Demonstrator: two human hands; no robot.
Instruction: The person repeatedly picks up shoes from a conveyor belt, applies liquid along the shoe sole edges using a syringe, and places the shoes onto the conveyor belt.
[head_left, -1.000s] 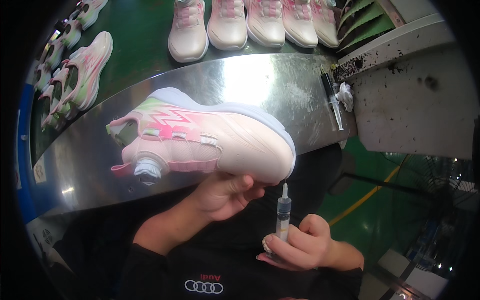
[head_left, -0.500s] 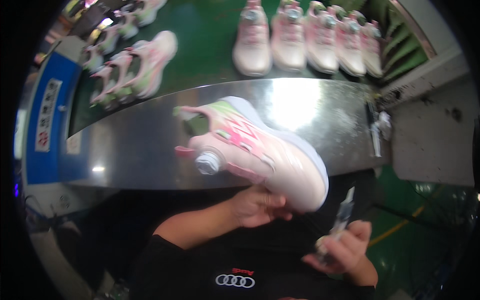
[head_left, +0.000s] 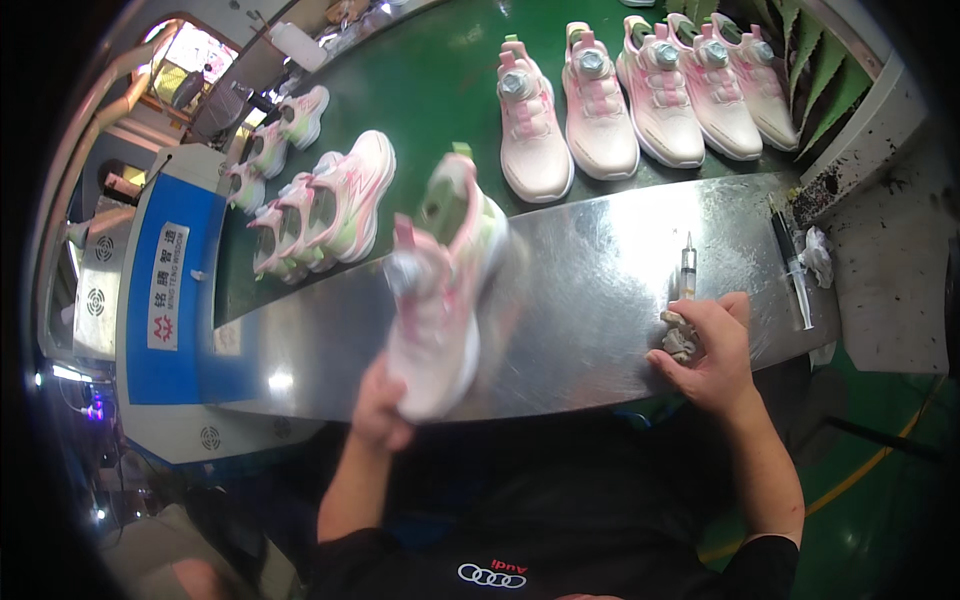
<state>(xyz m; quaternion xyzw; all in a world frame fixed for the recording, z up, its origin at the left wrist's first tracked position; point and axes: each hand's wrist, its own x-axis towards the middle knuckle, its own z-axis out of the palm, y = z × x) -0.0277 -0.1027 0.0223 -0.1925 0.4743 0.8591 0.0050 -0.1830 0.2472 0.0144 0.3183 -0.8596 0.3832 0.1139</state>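
Observation:
My left hand [head_left: 383, 405] grips a white-and-pink sneaker [head_left: 433, 345] by its toe end. The shoe is upright, its heel pointing away from me, blurred by motion; a round dial sits on its tongue and green lining shows in its opening. At the right, my right hand [head_left: 715, 350] is closed around a slim clear syringe [head_left: 688, 268], whose tip points away from me over the metal tabletop [head_left: 560, 320]. A crumpled greyish wad [head_left: 678, 338] is pinched in the same hand. Its palm is turned from view.
Several matching sneakers [head_left: 600, 110] stand in a row on the green surface [head_left: 430, 90] at the back right. More shoes [head_left: 345, 200] stand at the back left, beside a blue-and-white machine [head_left: 165, 290]. A dark syringe [head_left: 790, 255] and white crumpled tissue [head_left: 818, 257] lie at the right edge.
The sneaker has swung left and turned from lying sideways to upright, heel away from me. My right hand has moved up and forward over the tabletop with the syringe. The view has shifted.

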